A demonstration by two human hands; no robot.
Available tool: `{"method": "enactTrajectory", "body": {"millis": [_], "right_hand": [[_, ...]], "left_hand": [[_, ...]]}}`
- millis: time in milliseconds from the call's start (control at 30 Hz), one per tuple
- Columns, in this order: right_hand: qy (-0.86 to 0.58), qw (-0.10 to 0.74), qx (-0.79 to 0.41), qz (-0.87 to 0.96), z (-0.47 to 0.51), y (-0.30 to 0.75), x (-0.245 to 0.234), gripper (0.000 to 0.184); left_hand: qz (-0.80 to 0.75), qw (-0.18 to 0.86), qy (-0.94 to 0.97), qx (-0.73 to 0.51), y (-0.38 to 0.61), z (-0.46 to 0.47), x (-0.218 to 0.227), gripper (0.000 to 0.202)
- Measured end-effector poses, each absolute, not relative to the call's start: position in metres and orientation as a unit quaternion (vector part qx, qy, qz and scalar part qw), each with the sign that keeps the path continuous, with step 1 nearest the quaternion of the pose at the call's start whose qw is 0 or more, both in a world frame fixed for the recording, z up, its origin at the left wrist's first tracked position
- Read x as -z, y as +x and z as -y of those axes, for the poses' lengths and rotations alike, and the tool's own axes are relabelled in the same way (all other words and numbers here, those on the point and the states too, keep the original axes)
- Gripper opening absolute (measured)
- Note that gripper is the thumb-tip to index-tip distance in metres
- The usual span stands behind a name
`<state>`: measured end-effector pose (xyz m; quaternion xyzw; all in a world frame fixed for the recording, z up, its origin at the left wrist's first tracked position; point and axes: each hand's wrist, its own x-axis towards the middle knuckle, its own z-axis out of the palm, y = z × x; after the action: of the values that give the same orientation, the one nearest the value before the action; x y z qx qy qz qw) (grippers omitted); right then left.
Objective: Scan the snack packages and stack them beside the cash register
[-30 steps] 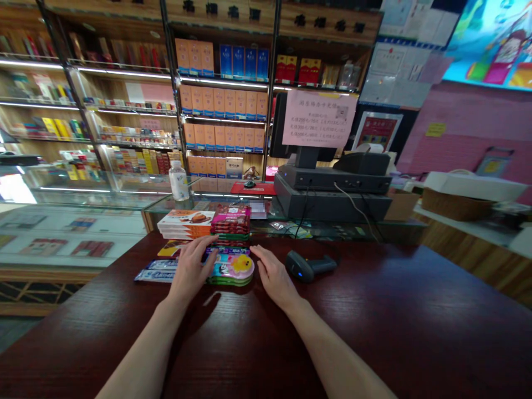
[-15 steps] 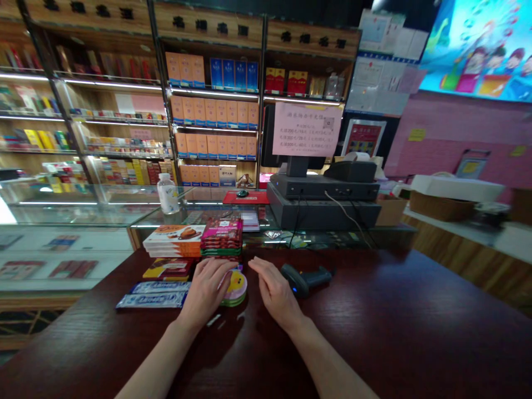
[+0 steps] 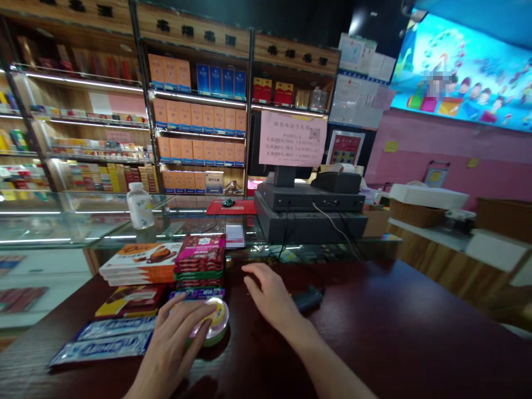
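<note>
My left hand (image 3: 174, 338) lies fingers-down over a stack of round colourful candy packs (image 3: 216, 324) on the dark wooden counter (image 3: 394, 343), fingers spread and pressing on top. My right hand (image 3: 270, 299) hovers open, palm down, over the black barcode scanner (image 3: 307, 298), which it partly hides. Just beyond the left hand stands a pile of magenta, green and purple snack packs (image 3: 200, 260), with orange-and-white chocolate boxes (image 3: 141, 263) beside it.
Blue wrapped bars (image 3: 103, 341) and a brown-yellow pack (image 3: 131, 300) lie at the left. Behind the counter a glass case (image 3: 83, 219) carries a plastic bottle (image 3: 140, 206), a cash register with monitor (image 3: 310, 208) and a red mouse pad. Shelves of cartons fill the back wall.
The view has swung up and to the right. My left hand has stayed on the round candy packs while my right hand has moved right, over the scanner.
</note>
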<state>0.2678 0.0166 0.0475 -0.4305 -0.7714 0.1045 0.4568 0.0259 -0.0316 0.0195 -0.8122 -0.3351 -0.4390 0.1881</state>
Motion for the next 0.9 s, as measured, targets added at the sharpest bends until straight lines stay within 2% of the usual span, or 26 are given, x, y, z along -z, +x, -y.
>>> {"method": "enactTrajectory", "body": {"millis": [233,600,667,767,900], "right_hand": [[-0.488,0.328,-0.05,0.807,-0.131,0.267,-0.088,0.061],[-0.535,0.195,-0.072,0.819,-0.164,0.258,-0.076,0.065],[-0.536,0.213,-0.072,0.814,-0.158,0.258,-0.08,0.07],[-0.494,0.287,-0.062,0.819,-0.138,0.271,-0.086,0.079],[-0.422,0.359,-0.07,0.83,-0.092,0.312,-0.077,0.078]], "left_hand": [[0.329,0.205,-0.809,0.442,0.029,0.034,-0.026,0.03],[0.34,0.193,-0.819,0.421,0.027,0.034,-0.019,0.028],[0.339,0.195,-0.819,0.42,0.027,0.036,-0.021,0.027],[0.348,0.194,-0.812,0.428,0.027,0.038,-0.024,0.027],[0.354,0.183,-0.809,0.432,0.028,0.038,-0.025,0.027]]}}
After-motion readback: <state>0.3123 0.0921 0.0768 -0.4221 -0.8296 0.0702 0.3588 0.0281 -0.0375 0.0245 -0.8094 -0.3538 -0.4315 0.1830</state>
